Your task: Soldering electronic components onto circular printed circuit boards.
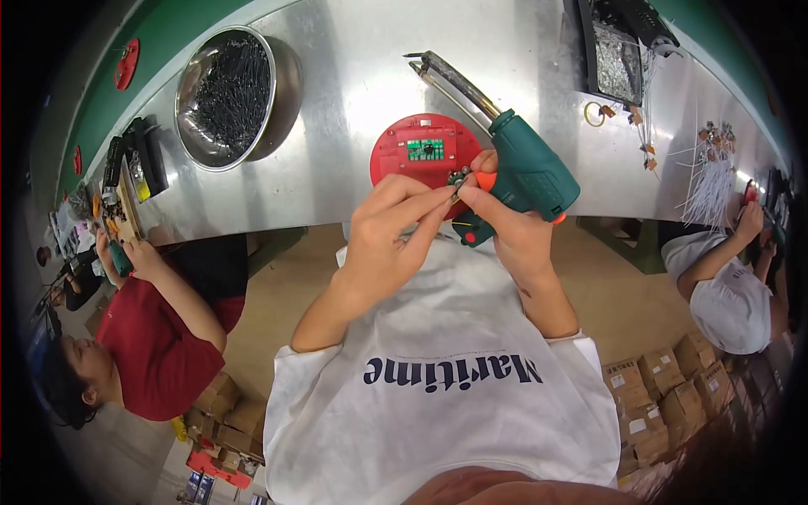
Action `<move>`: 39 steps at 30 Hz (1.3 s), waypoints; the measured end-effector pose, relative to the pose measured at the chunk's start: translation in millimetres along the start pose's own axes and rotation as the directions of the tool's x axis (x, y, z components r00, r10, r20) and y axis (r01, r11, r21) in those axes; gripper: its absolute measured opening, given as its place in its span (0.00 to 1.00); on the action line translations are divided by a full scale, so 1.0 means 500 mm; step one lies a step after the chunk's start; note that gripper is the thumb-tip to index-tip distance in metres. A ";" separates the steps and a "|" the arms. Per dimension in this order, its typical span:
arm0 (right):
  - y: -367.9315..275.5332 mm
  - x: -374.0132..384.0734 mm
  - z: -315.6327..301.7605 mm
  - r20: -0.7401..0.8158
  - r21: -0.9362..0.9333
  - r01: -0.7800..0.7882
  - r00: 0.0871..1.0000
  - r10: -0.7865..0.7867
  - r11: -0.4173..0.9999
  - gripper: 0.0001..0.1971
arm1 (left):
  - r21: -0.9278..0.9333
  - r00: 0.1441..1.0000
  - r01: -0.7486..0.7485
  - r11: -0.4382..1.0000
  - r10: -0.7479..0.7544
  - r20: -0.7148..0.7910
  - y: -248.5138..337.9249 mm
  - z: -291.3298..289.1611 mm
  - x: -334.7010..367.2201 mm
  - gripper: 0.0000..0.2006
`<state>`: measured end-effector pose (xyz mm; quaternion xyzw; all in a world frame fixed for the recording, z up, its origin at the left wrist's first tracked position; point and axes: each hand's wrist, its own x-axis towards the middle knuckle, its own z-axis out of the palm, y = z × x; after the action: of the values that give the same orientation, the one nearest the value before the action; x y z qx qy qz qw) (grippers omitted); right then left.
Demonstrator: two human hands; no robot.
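In front of my chest, my left hand [396, 220] is closed, its thumb and fingertips pinching a small part with green and metal bits [458, 178], too small to name. My right hand [518, 231] is wrapped around a green soldering gun [539, 172], and its thumb and fingertips meet the same small part. The gun's metal tip [414, 56] points up and to the left, over the bench. Just beyond my fingers lies a round red plastic housing [389, 153] with a small green circuit board [424, 150] in its middle.
On the metal bench [353, 50], a steel bowl [271, 93] of black wires stands at the left. A black tray [581, 50] and white wires with small parts [711, 181] are at the right. Co-workers sit on both sides; cardboard boxes [665, 370] are stacked on the floor.
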<state>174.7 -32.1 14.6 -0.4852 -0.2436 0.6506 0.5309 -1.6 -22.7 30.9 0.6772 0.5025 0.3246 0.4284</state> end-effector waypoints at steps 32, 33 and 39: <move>-0.024 0.039 0.008 0.032 0.053 -0.183 0.983 0.181 0.982 0.10 | -0.098 0.998 0.000 0.995 -0.006 -0.061 0.000 0.018 0.031 0.08; -0.023 0.041 0.007 0.032 0.059 -0.187 0.982 0.185 0.981 0.10 | -0.094 0.998 0.006 0.996 -0.011 -0.057 0.001 0.020 0.033 0.08; -0.014 0.040 0.003 0.024 0.049 -0.150 0.988 0.149 0.987 0.11 | -0.082 0.999 0.040 0.996 -0.042 -0.023 0.008 0.022 0.037 0.07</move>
<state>177.4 -11.1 13.2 -0.4820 -0.1951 0.6995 0.4901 14.9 -8.2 30.3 0.6447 0.5079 0.3445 0.4558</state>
